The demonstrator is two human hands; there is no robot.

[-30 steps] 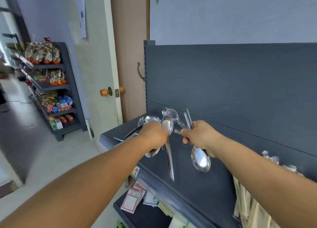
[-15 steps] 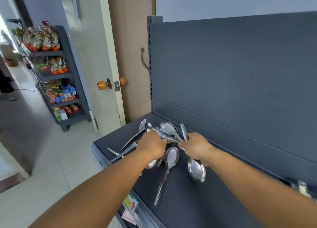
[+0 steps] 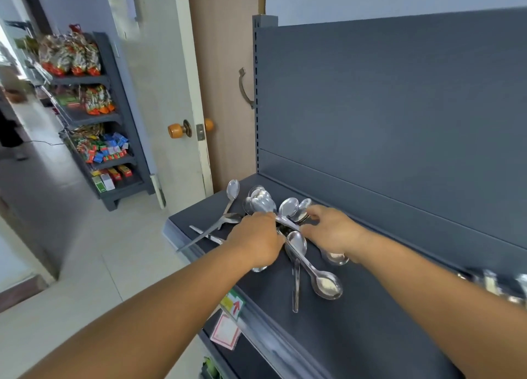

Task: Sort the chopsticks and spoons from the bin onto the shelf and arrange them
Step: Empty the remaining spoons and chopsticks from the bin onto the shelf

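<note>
Your left hand (image 3: 255,240) is still gripping spoon handles on the shelf (image 3: 370,307); your right hand (image 3: 332,230) is now spreading loose fingers over the spoons (image 3: 273,207) (one spoon (image 3: 326,284) newly dropped nearby).

Up and to the left of the hands, a pale door (image 3: 159,99) stands open with an orange knob (image 3: 176,130) on its edge. Farther left, well apart from the hands, a dark rack (image 3: 125,139) carries bagged snacks (image 3: 70,55) on top and small colourful packets (image 3: 104,150) lower down. Just below the hands, a price label with a red arrow (image 3: 233,305) sits above a pink-edged tag (image 3: 225,332).
</note>
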